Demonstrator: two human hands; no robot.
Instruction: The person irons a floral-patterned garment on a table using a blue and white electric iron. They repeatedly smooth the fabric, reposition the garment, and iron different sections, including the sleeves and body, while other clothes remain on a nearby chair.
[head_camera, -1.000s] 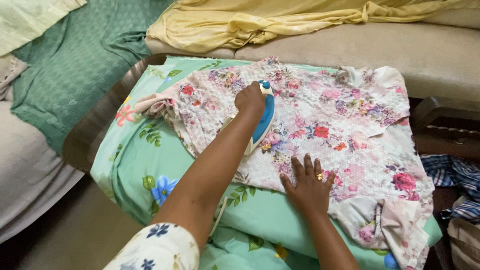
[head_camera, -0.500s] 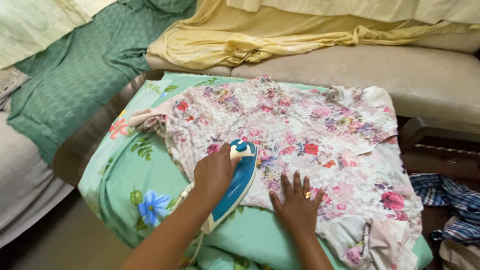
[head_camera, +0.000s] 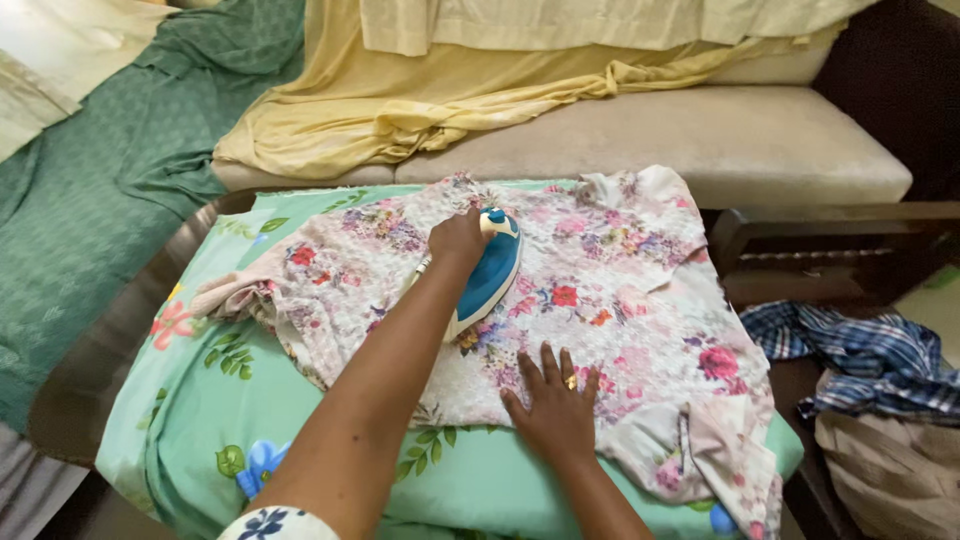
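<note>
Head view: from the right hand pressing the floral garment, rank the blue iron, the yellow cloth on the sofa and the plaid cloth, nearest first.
From the right hand:
1. Blue iron, just up-left, under the left hand.
2. Plaid cloth, off to the right, beside the table.
3. Yellow cloth, far behind on the sofa.

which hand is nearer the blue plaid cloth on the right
Right. The right hand lies flat on the floral garment, on the side toward the plaid cloth. The left hand grips the iron farther away.

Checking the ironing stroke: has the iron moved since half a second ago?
Yes. The iron, held by the left hand, moved up the floral garment, away from the right hand.
</note>
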